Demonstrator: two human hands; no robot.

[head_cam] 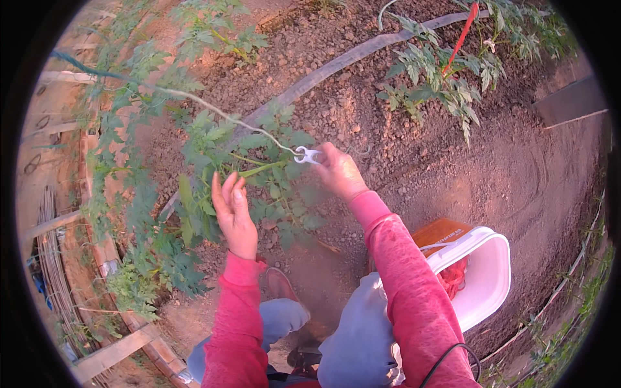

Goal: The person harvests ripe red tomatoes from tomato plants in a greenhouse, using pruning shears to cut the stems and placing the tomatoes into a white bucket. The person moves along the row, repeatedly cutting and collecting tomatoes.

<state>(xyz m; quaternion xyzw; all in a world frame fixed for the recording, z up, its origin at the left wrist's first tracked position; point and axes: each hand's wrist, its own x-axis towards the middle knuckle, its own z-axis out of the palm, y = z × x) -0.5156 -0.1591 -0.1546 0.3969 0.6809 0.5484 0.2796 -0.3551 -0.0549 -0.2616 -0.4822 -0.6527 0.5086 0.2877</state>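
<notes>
Between the thumb and fingers of my right hand is a white plastic plant clip. A twine runs from the upper left down to the clip's ring. My left hand is raised with its fingers apart, beside the leafy tomato plant. A green stem of that plant reaches from near my left fingertips towards the clip. Whether the stem touches the clip or my fingers is hard to tell.
At my right, a tilted white bucket holds red string. A grey drip hose curves over the soil. Another tomato plant has a red ribbon. A wooden frame and bundled sticks lie left.
</notes>
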